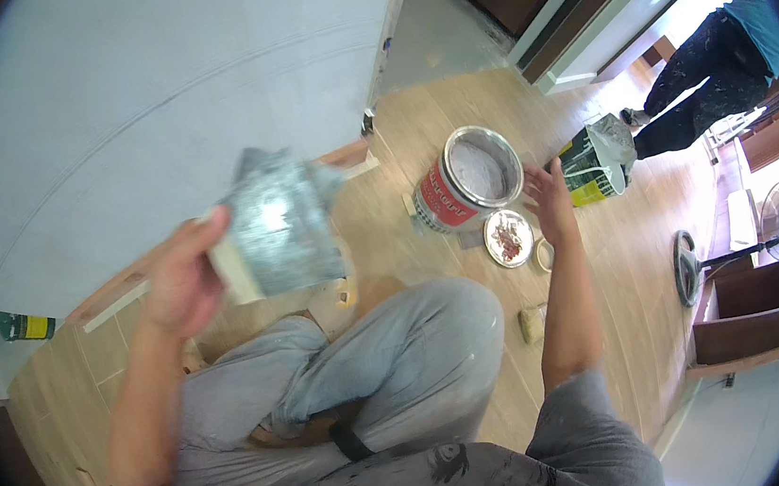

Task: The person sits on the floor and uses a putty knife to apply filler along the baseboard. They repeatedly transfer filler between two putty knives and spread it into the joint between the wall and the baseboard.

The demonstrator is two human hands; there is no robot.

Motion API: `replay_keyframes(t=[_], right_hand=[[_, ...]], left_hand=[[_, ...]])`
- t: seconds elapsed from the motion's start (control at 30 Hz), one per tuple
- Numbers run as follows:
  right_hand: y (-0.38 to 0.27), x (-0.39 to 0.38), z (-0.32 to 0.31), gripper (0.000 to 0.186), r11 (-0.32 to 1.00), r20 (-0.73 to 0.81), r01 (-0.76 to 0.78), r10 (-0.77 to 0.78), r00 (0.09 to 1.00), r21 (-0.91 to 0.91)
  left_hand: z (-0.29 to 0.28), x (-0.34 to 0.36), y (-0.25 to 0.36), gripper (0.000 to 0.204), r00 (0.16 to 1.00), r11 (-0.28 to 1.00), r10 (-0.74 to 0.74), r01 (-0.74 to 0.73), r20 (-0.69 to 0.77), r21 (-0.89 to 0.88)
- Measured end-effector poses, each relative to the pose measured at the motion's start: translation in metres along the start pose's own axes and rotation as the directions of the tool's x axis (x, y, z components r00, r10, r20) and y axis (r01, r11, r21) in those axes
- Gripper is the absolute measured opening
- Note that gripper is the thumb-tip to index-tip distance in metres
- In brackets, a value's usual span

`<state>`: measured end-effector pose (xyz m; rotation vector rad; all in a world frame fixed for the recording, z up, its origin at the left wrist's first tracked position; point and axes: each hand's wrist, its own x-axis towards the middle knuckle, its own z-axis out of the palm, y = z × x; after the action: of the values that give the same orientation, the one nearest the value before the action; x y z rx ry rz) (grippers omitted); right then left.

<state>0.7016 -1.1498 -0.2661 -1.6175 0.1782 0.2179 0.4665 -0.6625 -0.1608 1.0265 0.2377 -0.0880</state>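
Observation:
My left hand is closed around the pale edge of a wide metal putty spreader, raised in front of the white wall. Its grey blade shines and is blurred; grey smears show on it. My right hand has its fingers apart beside the rim of a red-and-white can. Whether the fingertips touch the rim I cannot tell. Inside the can is a light grey paste. A round lid with reddish-brown bits on it lies on the floor just below the can.
Beyond my right hand stands a green bucket with white drips. Another person stands behind it. A floor fan is at the right. A small yellowish block lies by my knee. The white wall rises close on my left.

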Motion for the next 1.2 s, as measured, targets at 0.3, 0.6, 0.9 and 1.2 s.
replay_keyframes(t=[0.3, 0.6, 0.9, 1.2], right_hand=[[-0.059, -0.149, 0.142, 0.050, 0.901, 0.497, -0.038, -0.203, 0.844, 0.432], [-0.053, -0.144, 0.164, 0.055, 0.759, 0.246, -0.109, -0.069, 0.967, 0.642], [-0.062, -0.166, 0.165, 0.049, 0.949, 0.360, 0.311, -0.306, 0.881, 0.046], [-0.064, -0.170, 0.170, 0.032, 0.949, 0.320, 0.308, -0.314, 0.894, 0.073]], left_hand=[[0.092, 0.019, -0.076, 0.040, 0.975, 0.989, -0.063, 0.089, 0.215, -0.115], [0.084, -0.023, -0.067, 0.030, 0.983, 0.981, 0.144, -0.157, -0.110, -0.115], [0.087, -0.021, -0.074, 0.051, 0.837, 0.852, 0.516, -0.478, -0.184, 0.215], [0.088, -0.033, -0.098, 0.054, 0.868, 0.736, 0.490, -0.465, 0.088, 0.492]])
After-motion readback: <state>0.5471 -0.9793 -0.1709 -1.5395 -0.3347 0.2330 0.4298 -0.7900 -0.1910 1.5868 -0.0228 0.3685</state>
